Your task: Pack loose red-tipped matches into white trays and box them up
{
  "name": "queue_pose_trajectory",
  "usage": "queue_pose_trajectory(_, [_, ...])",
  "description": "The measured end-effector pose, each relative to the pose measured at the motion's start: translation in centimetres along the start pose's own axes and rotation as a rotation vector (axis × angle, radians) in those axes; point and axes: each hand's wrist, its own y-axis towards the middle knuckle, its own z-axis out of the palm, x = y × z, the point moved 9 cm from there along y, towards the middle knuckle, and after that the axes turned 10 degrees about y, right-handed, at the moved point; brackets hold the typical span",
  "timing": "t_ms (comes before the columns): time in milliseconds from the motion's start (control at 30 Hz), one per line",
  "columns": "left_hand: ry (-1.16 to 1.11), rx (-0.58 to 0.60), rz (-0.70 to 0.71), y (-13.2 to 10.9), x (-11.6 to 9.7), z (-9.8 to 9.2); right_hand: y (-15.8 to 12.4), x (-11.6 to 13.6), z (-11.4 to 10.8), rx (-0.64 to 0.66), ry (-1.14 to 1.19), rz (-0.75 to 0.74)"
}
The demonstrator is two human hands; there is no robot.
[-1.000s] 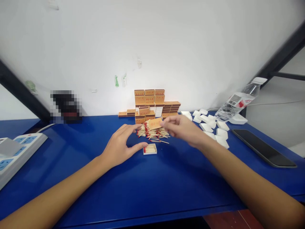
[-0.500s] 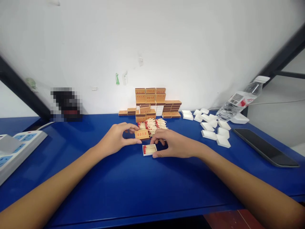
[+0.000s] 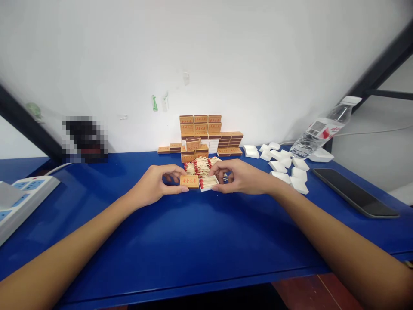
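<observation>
My left hand is closed on an orange matchbox sleeve with red lettering, gripped at its left end between thumb and fingers. Close to the sleeve's right end is a white matchbox tray filled with red-tipped matches. My right hand pinches that tray at its right end; the tray sits slightly tilted. Whether sleeve and tray touch, I cannot tell. Just behind both hands lies a heap of loose matches, partly covered by my right hand.
Orange matchboxes are stacked against the wall. White empty trays lie scattered at the right, near a tilted water bottle and a black phone. A power strip is at the left on the blue table.
My right hand has picked up the tray of matches and brought it up beside the sleeve's right end. The view has shifted slightly.
</observation>
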Motion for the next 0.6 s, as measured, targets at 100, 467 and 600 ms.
queue_pose_trajectory(100, [-0.023, 0.010, 0.008, 0.0, -0.3, 0.1, 0.0, -0.2, 0.3, -0.009, 0.104, 0.026])
queue_pose_trajectory(467, [-0.393, 0.033, -0.144, 0.3, 1.5, 0.3, 0.5, -0.8, 0.6, 0.026, 0.524, 0.064])
queue_pose_trajectory(600, [-0.404, 0.001, -0.168, 0.3, 2.0, 0.0, 0.5, -1.0, 0.3, -0.031, 0.593, 0.089])
